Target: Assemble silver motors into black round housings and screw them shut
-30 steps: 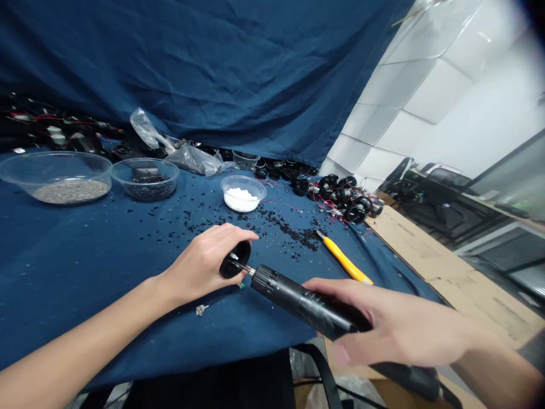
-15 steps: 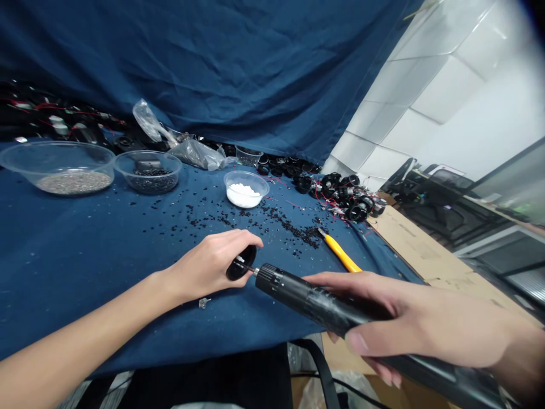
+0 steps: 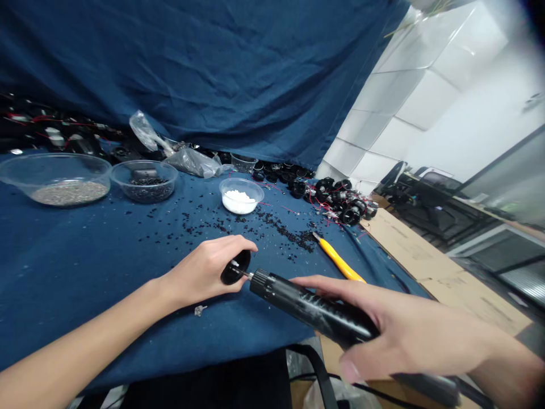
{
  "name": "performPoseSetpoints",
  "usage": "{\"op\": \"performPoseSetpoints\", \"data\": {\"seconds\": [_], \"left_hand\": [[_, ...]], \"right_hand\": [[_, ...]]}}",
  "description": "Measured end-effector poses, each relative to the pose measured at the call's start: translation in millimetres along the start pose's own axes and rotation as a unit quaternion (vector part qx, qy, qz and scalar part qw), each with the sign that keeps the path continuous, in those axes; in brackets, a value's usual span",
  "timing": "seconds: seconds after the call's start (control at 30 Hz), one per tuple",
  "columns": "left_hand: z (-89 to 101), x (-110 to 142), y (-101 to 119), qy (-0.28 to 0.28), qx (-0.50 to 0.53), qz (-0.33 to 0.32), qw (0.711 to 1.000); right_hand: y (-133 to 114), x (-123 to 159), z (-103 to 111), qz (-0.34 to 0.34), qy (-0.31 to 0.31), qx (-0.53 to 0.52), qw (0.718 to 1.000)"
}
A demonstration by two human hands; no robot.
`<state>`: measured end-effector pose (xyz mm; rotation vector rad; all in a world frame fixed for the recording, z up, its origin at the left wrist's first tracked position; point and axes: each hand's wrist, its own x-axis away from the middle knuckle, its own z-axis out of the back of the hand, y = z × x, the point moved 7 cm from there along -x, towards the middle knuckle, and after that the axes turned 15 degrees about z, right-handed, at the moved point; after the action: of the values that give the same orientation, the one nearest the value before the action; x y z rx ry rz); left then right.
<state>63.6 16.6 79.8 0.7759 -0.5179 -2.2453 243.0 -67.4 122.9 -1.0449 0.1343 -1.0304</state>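
My left hand point(image 3: 203, 270) is closed round a small round black part point(image 3: 235, 267) that rests on the blue cloth point(image 3: 76, 255). My right hand point(image 3: 409, 335) grips a black electric screwdriver point(image 3: 306, 307), and its thin bit touches the face of the black part. A tiny clear piece point(image 3: 199, 309) lies on the cloth just below my left wrist.
A yellow-handled knife point(image 3: 338, 260) lies right of the hands. Behind are a small cup of white bits point(image 3: 240, 195), a bowl of black bits point(image 3: 145, 180), a bowl of grey bits point(image 3: 59, 177), scattered black bits, and a heap of black wired parts point(image 3: 344, 201). Cardboard point(image 3: 426, 255) lies at right.
Both hands keep their hold with the bit on the black part. The view has shifted a little; the screwdriver sits slightly lower and further left than half a second ago.
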Motion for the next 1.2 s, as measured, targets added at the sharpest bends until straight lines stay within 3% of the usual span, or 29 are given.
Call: {"op": "performPoseSetpoints", "data": {"seconds": [0.1, 0.27, 0.4, 0.5, 0.7, 1.03, 1.2], "left_hand": [[2.4, -2.3, -8.3, 0.005, -0.005, 0.031, 0.999], [4.3, -7.9, -28.9, -0.013, -0.003, 0.139, 0.99], [-1.4, -8.8, -33.2, -0.054, 0.015, 0.182, 0.982], [-8.3, -8.3, -34.0, -0.076, 0.03, 0.193, 0.978], [-22.3, -9.2, -37.7, -0.118, 0.052, 0.209, 0.969], [-24.5, -8.7, -35.0, -0.125, 0.056, 0.208, 0.968], [-24.8, -7.7, -35.0, -0.126, 0.055, 0.208, 0.968]], "right_hand": [[9.8, 7.4, 3.0, 0.007, 0.011, 0.007, 1.0], [41.5, 16.4, 13.2, -0.021, 0.067, 0.007, 0.997], [64.4, 9.9, 7.0, -0.044, 0.066, -0.075, 0.994], [72.7, 0.3, 2.1, -0.031, 0.06, -0.128, 0.989], [79.2, -9.4, 4.9, -0.027, 0.061, -0.122, 0.99], [97.9, 34.7, 9.7, -0.083, 0.114, -0.142, 0.98], [105.2, 41.4, 12.9, -0.09, 0.132, -0.137, 0.978]]}}
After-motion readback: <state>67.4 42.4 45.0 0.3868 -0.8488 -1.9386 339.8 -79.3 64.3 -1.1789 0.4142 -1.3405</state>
